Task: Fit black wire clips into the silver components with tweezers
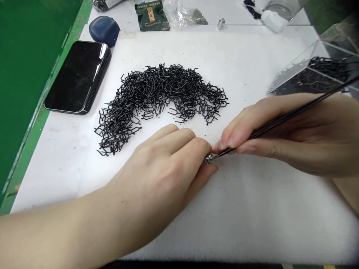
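My left hand (168,160) rests on a white foam sheet (246,209), fingers curled and pinching a small silvery metal part (208,160) at its fingertips. My right hand (280,130) is closed round long dark tweezers (294,112), whose tips touch that metal part. Just beyond both hands an arc-shaped heap of small black bent wire clips (159,95) lies on the sheet.
A black phone (77,76) lies at the left beside a dark blue oval case (104,30). A clear plastic box (316,71) with more black clips stands at the right. A green packet (152,15), plastic bags and a glass jar (283,8) sit along the back. Green surface borders the left.
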The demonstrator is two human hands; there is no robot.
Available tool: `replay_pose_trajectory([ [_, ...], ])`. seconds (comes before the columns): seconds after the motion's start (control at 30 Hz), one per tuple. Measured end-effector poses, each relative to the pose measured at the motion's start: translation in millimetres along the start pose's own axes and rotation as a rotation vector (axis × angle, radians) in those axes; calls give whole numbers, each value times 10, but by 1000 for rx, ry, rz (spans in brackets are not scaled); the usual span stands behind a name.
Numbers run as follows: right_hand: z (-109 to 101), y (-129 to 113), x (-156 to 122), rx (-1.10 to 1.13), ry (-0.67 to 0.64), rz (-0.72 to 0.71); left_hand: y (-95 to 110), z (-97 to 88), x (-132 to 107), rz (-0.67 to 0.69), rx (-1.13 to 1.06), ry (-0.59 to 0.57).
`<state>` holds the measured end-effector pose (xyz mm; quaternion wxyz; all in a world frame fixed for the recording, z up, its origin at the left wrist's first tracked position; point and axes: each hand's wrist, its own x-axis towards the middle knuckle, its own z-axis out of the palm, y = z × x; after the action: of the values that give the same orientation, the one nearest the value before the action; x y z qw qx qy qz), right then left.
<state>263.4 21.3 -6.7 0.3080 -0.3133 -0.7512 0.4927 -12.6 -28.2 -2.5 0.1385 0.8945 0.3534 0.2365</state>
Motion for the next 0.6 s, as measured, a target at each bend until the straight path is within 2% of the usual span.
replay_pose_trajectory([
  [0.33, 4, -11, 2, -37, 30, 7, -50, 85, 15, -3, 3, -4],
  [0.6, -4, 2, -6, -61, 32, -4, -34, 61, 11, -3, 17, -2],
])
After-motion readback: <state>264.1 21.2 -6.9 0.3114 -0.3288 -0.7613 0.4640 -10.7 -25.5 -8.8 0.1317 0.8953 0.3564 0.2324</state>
